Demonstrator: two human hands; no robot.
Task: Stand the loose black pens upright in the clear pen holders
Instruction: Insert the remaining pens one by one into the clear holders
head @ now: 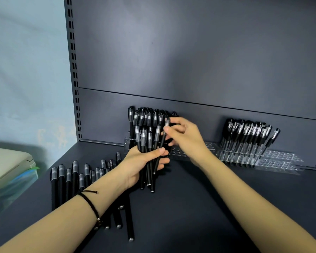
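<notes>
On the matte dark shelf (208, 207), loose black pens (75, 179) are lying in a row at near left, long axes running near to far, frosted caps pointing away. My left hand (140, 167) is gripping a bundle of pens (147, 143) nearly upright, fingers curled round the smooth barrels. Just beyond, my right hand (184, 136) is pinching a single pen (162, 137) near its cap, steeply tilted, cap up. The clear perforated pen holder (179, 152) is sitting just below and behind those fingers, nearer my right hand, its left end crowded with standing pens (148, 115). A second clear holder (279, 159), partly filled, is standing far right.
</notes>
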